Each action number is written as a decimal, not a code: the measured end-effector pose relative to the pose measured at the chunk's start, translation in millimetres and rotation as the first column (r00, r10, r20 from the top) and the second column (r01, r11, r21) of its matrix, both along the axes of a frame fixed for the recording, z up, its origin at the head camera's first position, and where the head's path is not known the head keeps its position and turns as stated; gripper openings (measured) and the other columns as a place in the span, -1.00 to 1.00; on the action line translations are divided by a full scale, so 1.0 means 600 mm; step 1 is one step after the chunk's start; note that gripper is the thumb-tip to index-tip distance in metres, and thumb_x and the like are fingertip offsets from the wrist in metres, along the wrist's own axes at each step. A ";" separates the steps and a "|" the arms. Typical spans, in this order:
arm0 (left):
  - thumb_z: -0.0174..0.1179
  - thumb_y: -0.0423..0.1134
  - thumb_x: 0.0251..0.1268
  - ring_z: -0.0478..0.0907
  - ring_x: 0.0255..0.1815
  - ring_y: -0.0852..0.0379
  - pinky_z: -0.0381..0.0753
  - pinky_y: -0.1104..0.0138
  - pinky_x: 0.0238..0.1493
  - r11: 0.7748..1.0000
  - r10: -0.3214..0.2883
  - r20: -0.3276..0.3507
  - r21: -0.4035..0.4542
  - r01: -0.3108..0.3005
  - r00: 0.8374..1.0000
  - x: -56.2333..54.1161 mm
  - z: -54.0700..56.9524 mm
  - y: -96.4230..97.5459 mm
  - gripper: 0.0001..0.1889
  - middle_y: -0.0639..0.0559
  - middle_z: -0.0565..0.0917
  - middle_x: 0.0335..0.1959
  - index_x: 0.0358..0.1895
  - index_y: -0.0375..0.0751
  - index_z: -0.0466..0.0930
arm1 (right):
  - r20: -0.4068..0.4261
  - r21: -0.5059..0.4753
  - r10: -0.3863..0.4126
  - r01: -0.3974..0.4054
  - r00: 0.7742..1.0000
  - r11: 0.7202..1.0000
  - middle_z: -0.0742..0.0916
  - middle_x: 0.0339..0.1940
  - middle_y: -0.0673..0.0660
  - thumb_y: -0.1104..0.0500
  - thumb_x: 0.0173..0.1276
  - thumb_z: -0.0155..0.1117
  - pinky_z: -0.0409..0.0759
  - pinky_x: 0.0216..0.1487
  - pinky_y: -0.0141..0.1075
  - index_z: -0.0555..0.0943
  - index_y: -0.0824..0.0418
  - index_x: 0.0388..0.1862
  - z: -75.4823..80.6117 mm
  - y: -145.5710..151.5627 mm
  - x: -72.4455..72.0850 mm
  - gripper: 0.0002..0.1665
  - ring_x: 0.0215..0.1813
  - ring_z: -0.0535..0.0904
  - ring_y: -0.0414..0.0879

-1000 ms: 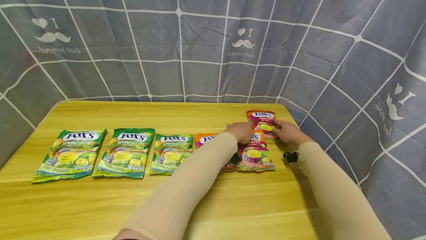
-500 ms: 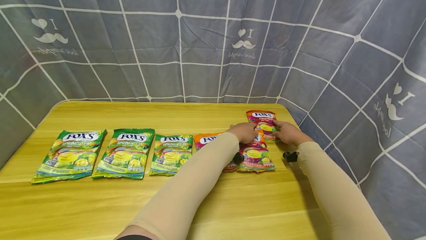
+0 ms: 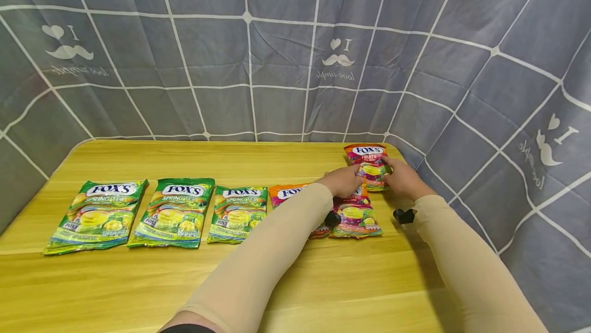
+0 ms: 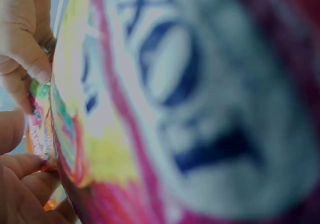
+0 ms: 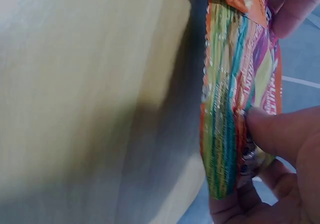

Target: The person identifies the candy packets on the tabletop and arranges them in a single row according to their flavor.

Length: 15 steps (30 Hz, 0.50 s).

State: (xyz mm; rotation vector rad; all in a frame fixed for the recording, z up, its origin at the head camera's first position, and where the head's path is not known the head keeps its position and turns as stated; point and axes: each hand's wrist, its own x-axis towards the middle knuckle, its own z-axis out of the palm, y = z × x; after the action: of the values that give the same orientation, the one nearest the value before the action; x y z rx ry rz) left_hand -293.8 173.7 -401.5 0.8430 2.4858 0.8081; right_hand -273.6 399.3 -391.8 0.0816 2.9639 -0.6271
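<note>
Both hands hold a red and orange Fox's Fruits candy bag (image 3: 368, 154) at the far right of the table. My right hand (image 3: 402, 178) grips its right side, thumb on the printed front and fingers behind, as the right wrist view shows. My left hand (image 3: 343, 181) pinches the bag's left side. Below it lies another Fruits candy bag (image 3: 354, 217), its top partly hidden by the left hand. A further Fruits bag (image 3: 283, 193) is mostly covered by the left forearm. Large blurred lettering of a candy bag (image 4: 175, 84) fills the left wrist view.
Three green Fox's Spring Tea bags (image 3: 97, 215), (image 3: 173, 212), (image 3: 237, 214) lie in a row on the left of the wooden table (image 3: 138, 292). A grey checked curtain (image 3: 277, 56) hangs behind the table and along its right side.
The held Fruits candy bag has come up off the table and shifted slightly away and to the right, tilting a little. Both hands moved with it. The other bags stay where they were.
</note>
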 end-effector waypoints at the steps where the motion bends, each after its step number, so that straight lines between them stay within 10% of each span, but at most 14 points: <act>1: -0.15 0.13 0.75 0.22 0.70 -0.03 0.05 -0.20 0.69 1.000 -0.002 0.003 0.014 0.001 1.000 -0.001 -0.001 0.002 -0.33 0.06 0.26 0.70 0.75 0.08 -0.03 | -0.012 -0.007 -0.005 0.005 1.000 1.000 0.32 0.61 0.54 0.23 0.57 0.20 0.19 0.60 0.34 0.10 0.31 0.72 0.003 0.000 0.000 -0.14 0.60 0.25 0.46; 15: -0.10 0.11 0.73 -0.01 0.77 0.08 -0.05 -0.16 0.71 0.985 0.007 -0.039 0.174 0.000 0.999 -0.009 0.006 0.012 -0.24 0.17 -0.12 0.79 0.77 0.20 -0.27 | -0.236 -0.023 -0.041 0.037 0.971 0.999 0.32 0.61 0.50 0.31 0.53 0.21 0.26 0.57 0.30 0.09 0.32 0.72 0.039 -0.005 0.005 -0.12 0.57 0.28 0.45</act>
State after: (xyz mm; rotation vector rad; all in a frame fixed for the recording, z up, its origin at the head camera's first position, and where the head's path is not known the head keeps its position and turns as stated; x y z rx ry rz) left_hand -299.3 181.2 -398.1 0.9212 2.4777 1.0322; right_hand -270.8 396.0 -368.1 0.0679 3.1917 -0.7166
